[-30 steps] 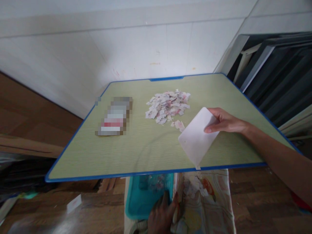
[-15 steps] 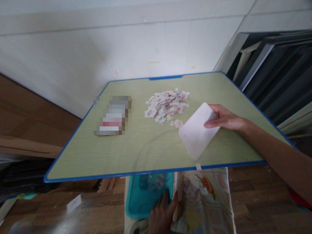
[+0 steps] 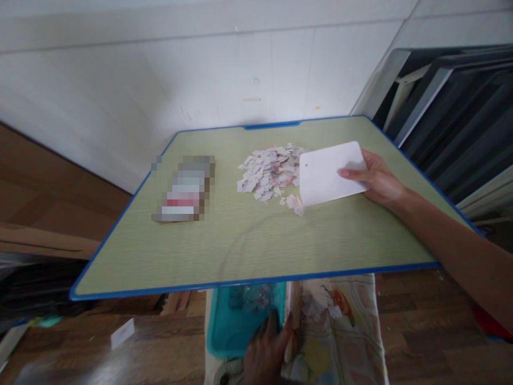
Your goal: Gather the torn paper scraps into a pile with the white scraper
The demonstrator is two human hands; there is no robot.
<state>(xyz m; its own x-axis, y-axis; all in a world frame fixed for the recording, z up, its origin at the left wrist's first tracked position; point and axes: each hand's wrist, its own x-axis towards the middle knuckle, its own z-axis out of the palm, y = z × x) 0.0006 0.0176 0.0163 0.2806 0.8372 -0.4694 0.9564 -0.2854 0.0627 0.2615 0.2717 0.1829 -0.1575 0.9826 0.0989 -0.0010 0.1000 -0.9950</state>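
My right hand (image 3: 379,176) pinches a white rounded rectangular card (image 3: 328,174), its thumb flat on the near face. The card is tilted beside the right side of a pile of torn paper scraps (image 3: 266,174) and hides part of it. A few loose scraps (image 3: 293,203) lie just left of the card's lower corner. Below the table's front edge, my left hand (image 3: 264,347) is closed over the right rim of a teal plastic container (image 3: 228,342), fingers inside it and thumb outside. Some scraps (image 3: 258,297) lie within the container.
The green table (image 3: 160,256) has a raised blue edge. A blurred-out flat item (image 3: 184,190) lies on its left side. Patterned cloth (image 3: 352,342) with more scraps is beneath the front edge. Dark panels (image 3: 457,101) lean at right; a cardboard box (image 3: 48,198) stands at left.
My right hand has lifted and turned the card, moving it up and away toward the pile's right side. A small scrap has gone from the front table edge. My left hand stays put.
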